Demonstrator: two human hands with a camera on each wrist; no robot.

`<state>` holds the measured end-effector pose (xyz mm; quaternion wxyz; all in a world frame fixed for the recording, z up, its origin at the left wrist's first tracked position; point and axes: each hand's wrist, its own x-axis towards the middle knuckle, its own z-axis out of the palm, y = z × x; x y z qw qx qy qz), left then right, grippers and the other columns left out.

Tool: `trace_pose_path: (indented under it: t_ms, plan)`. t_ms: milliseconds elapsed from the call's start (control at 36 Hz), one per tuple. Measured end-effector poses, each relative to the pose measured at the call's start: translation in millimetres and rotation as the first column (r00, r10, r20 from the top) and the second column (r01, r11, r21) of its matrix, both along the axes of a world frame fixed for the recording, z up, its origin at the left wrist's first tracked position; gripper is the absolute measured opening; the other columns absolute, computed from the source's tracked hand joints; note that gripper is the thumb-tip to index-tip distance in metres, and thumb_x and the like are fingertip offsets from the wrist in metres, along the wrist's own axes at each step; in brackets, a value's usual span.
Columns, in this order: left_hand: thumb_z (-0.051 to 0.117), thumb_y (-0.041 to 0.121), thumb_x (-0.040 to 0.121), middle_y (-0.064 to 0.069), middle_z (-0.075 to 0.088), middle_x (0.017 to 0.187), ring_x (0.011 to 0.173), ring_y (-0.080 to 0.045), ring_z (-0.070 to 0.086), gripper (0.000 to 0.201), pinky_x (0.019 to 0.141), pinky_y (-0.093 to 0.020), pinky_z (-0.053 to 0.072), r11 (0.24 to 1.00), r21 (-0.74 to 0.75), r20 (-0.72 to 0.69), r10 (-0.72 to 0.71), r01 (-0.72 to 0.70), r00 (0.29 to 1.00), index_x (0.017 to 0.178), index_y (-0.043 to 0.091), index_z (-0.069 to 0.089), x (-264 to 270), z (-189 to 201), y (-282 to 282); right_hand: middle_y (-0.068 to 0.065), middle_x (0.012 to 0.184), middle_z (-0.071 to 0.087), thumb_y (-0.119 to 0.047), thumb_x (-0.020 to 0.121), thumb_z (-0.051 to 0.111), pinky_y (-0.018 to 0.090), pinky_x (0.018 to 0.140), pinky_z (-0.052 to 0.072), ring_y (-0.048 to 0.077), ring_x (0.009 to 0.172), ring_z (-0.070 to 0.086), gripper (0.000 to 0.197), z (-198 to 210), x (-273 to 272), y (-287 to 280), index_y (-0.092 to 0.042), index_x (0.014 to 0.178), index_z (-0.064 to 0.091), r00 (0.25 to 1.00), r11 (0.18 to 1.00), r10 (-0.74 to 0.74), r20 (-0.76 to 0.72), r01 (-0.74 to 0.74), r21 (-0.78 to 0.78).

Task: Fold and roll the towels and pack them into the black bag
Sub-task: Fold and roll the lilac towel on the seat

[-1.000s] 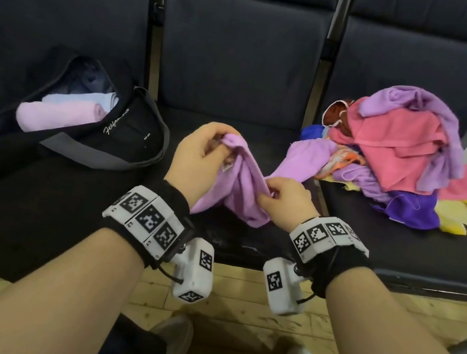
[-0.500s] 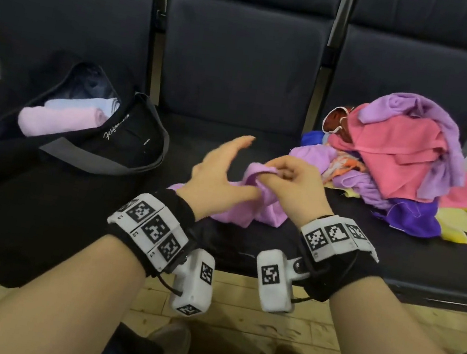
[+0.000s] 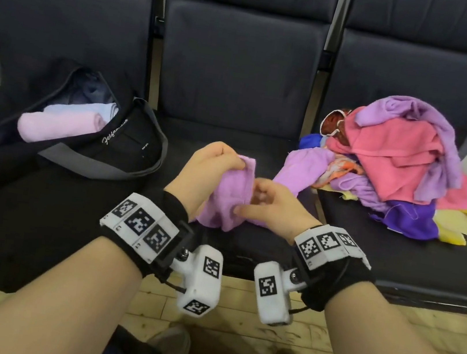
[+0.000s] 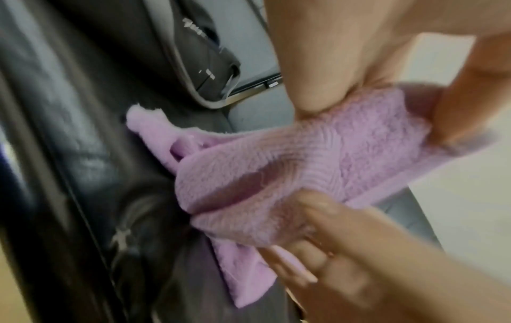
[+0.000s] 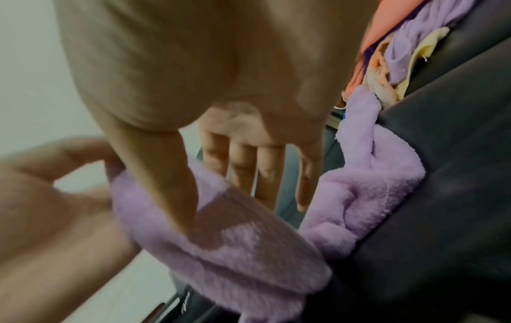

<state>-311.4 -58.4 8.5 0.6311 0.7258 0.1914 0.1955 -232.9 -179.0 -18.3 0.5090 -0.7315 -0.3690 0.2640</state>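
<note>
A person seated before a row of dark padded seats (image 3: pixel 239 65) works a lilac towel (image 3: pixel 230 197) over the middle cushion. The left hand (image 3: pixel 207 170) pinches the towel's upper edge between thumb and curled fingers, lifting that corner above the seat. The right hand (image 3: pixel 275 205), just beside it at 3 o'clock, has its thumb (image 5: pixel 163 174) laid on the cloth, while the other fingers (image 5: pixel 265 172) hang straight and loosely spread behind the fabric; whether they grip it cannot be told. From the hands the towel trails toward 2 o'clock across the cushion, its far end reaching the heap of towels (image 3: pixel 397 168) on the right-hand seat: pink, lilac, deep purple, yellow and one patterned orange piece, loosely tumbled together.

At 10 o'clock from the hands, well apart, the black bag (image 3: pixel 122 145) lies open on the left-hand seat, its grey strap (image 3: pixel 100 169) looped in front. A white cursive word runs along the bag's rim, too small to read with certainty; a tiny white label sits further along the side. Inside, a rolled pale pink towel (image 3: pixel 58 126) lies against a rolled pale blue towel (image 3: pixel 91 108) behind it.

Both wrists wear black bands (image 3: pixel 330 270) carrying white blocks printed with square black-and-white coded markers. A wooden floor (image 3: pixel 237 323) shows at 6 o'clock beneath the seat edge.
</note>
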Motion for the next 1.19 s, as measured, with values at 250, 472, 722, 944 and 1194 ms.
trace_pose_path:
  t_ms: [250, 472, 722, 944, 1194]
  plan:
    - [0.046, 0.031, 0.101, 0.003, 0.049, 0.079, 0.076, -0.009, 0.049, 0.023, 0.074, -0.026, 0.044, 0.951, -0.233, 0.385, 0.284, -0.206, 0.878, 0.083, 0.017, 0.048, -5, 2, 4, -0.008, 0.062, 0.056, -0.026, 0.078, 0.079, 0.019, 0.061, 0.040, 0.007, 0.057, 0.049, 0.019, -26, 2, 8, -0.017, 0.072, 0.063, 0.967, 0.923, 0.140, 0.212, -0.050, -0.381]
    - [0.041, 0.037, 0.101, 0.001, 0.048, 0.084, 0.077, -0.010, 0.049, 0.024, 0.076, -0.029, 0.046, 0.872, -0.237, 0.391, 0.489, -0.428, 0.780, 0.087, 0.020, 0.048, -6, -4, 21, -0.005, 0.074, 0.049, -0.033, 0.093, 0.059, 0.026, 0.073, 0.040, 0.019, 0.078, 0.053, 0.023, -23, 25, -7, -0.019, 0.075, 0.055, 0.850, 0.802, 0.051, 0.524, 0.277, -0.528]
    - [0.064, 0.024, 0.091, 0.007, 0.049, 0.077, 0.063, 0.006, 0.048, 0.023, 0.066, -0.007, 0.042, 0.889, -0.004, 0.494, 0.400, -0.457, 0.772, 0.107, 0.020, 0.048, -6, 1, 17, 0.002, 0.058, 0.041, -0.024, 0.091, 0.056, 0.027, 0.060, 0.023, 0.021, 0.061, 0.039, 0.032, 23, 27, -5, -0.013, 0.064, 0.042, 0.599, 0.760, -0.649, 0.468, 0.517, 0.392]
    - [0.063, 0.011, 0.085, 0.001, 0.067, 0.105, 0.097, -0.013, 0.063, 0.028, 0.085, -0.023, 0.049, 0.878, 0.412, -0.129, -0.208, 0.243, 0.970, 0.112, 0.018, 0.065, -6, -12, -2, 0.002, 0.064, 0.054, -0.019, 0.084, 0.069, 0.030, 0.068, 0.040, 0.017, 0.066, 0.049, 0.020, 27, 5, -4, -0.001, 0.076, 0.065, 0.810, 0.978, -0.202, 0.550, 0.198, 0.068]
    - [0.048, 0.007, 0.096, 0.005, 0.066, 0.097, 0.093, -0.007, 0.060, 0.019, 0.081, -0.013, 0.046, 0.939, 0.343, 0.152, -0.049, -0.006, 0.987, 0.101, 0.016, 0.064, -6, -5, 1, 0.001, 0.074, 0.054, -0.006, 0.086, 0.058, 0.018, 0.055, 0.034, 0.015, 0.066, 0.049, 0.006, 8, 14, -3, -0.006, 0.090, 0.062, 0.748, 0.959, -0.236, 0.620, 0.281, 0.027]
